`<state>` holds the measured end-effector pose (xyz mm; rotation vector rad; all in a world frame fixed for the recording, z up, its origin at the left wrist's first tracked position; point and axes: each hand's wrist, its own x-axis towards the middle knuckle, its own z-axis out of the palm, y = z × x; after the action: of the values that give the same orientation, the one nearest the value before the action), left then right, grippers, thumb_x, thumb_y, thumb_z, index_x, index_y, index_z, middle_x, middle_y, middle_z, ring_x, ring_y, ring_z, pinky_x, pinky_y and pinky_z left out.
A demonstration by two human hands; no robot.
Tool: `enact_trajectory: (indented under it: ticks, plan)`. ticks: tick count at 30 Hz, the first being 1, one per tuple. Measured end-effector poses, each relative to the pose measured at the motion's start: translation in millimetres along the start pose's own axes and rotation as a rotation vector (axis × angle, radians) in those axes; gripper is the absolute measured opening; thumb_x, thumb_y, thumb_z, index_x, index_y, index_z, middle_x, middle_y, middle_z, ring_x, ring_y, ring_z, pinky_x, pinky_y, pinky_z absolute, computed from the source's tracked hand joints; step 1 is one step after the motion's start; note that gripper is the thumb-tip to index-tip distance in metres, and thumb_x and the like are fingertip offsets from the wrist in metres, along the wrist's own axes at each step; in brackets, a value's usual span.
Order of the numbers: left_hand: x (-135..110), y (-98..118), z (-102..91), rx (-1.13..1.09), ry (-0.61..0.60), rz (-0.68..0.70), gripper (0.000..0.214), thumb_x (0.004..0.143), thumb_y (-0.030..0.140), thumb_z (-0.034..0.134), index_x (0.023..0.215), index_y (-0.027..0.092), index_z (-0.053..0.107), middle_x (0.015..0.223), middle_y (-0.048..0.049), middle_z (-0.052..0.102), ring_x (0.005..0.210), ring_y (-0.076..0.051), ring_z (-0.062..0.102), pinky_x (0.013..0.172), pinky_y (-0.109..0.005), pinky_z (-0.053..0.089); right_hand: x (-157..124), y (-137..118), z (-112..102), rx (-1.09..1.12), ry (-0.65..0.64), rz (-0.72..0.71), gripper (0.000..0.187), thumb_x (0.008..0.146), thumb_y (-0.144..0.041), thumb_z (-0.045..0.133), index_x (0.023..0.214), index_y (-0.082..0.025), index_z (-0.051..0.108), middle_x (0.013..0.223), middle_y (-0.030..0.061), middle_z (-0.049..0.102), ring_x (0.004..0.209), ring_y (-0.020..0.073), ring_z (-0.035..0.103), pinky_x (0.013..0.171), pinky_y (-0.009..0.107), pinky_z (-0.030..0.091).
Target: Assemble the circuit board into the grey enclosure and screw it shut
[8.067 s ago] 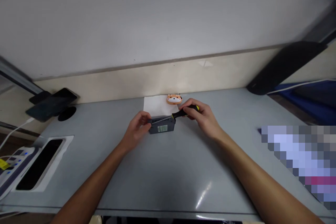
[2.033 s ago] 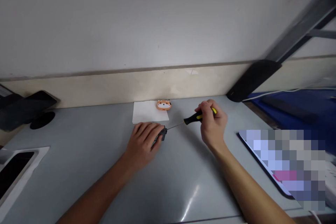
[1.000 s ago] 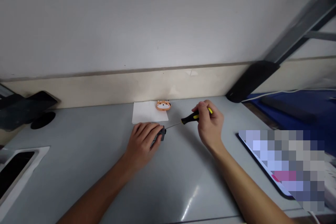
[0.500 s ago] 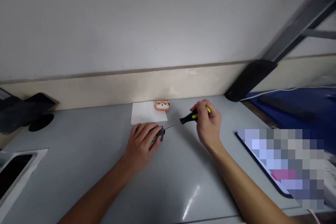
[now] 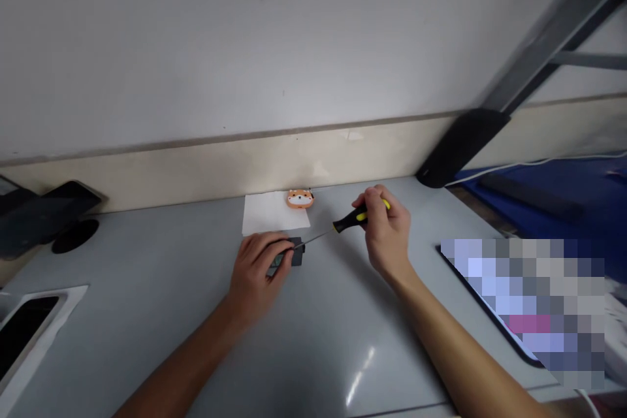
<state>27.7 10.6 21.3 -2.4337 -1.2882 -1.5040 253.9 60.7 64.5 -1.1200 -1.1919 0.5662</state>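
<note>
My right hand (image 5: pixel 388 228) is closed around the black and yellow handle of a screwdriver (image 5: pixel 350 219). Its thin shaft slants down to the left, with the tip at a small dark grey box-shaped device (image 5: pixel 296 256). My left hand (image 5: pixel 259 271) grips that device on the grey tabletop, fingers over its far side and thumb on the near side. A bit of green shows on the device between thumb and fingers; the rest of its left part is covered by the hand. Whether the tip touches a screw is too small to tell.
Behind my left hand lies a white paper (image 5: pixel 267 214), with an orange animal-face case (image 5: pixel 300 199) on its right corner. A tablet (image 5: pixel 494 307) with a blurred screen lies at right. A dark phone (image 5: pixel 27 326) is at left. A black-footed metal post (image 5: pixel 460 147) leans at the back right.
My left hand has shifted slightly left along the device, so more of its dark body shows. The screwdriver tip has moved a little left and down over it.
</note>
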Motion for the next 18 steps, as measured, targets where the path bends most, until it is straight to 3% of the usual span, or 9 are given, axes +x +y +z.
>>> enact_trajectory:
  ticks: [3, 8, 13, 18]
  plan:
    - [6.6, -10.4, -9.3, 0.014, 0.046, -0.041, 0.014, 0.098, 0.018, 0.063, 0.106, 0.025, 0.070, 0.107, -0.0031, 0.072, 0.102, -0.018, 0.067, 0.094, -0.038, 0.052, 2.2, 2.6, -0.7, 0.050, 0.035, 0.044, 0.043, 0.096, -0.056, 0.057, 0.071, -0.021, 0.061, 0.064, -0.0013, 0.049, 0.056, 0.0121, 0.043, 0.048, 0.024, 0.035]
    - [14.9, -51.7, -23.1, 0.071, 0.163, -0.281, 0.011, 0.099, 0.026, 0.061, 0.102, 0.024, 0.071, 0.102, -0.0038, 0.071, 0.099, -0.021, 0.065, 0.093, -0.040, 0.053, -0.8, 6.8, 4.8, 0.045, -0.012, 0.104, 0.043, 0.095, -0.059, 0.058, 0.074, -0.021, 0.062, 0.064, -0.0022, 0.049, 0.058, 0.0118, 0.044, 0.051, 0.023, 0.039]
    - [8.0, -94.4, -14.8, 0.155, -0.054, -0.284, 0.013, 0.097, 0.028, 0.061, 0.096, 0.022, 0.073, 0.097, -0.0059, 0.073, 0.097, -0.025, 0.064, 0.095, -0.047, 0.051, -13.1, 6.9, 15.3, 0.018, -0.142, 0.115, 0.042, 0.097, -0.058, 0.056, 0.078, -0.020, 0.063, 0.067, -0.0018, 0.051, 0.059, 0.0120, 0.045, 0.053, 0.024, 0.039]
    - [4.9, -103.6, -8.6, 0.135, -0.139, -0.285, 0.016, 0.098, 0.030, 0.060, 0.100, 0.023, 0.074, 0.104, -0.0065, 0.074, 0.103, -0.025, 0.062, 0.098, -0.047, 0.050, -26.6, 2.8, 22.9, 0.040, -0.258, 0.106, 0.038, 0.098, -0.054, 0.055, 0.082, -0.021, 0.063, 0.070, -0.0011, 0.054, 0.061, 0.0121, 0.046, 0.055, 0.025, 0.039]
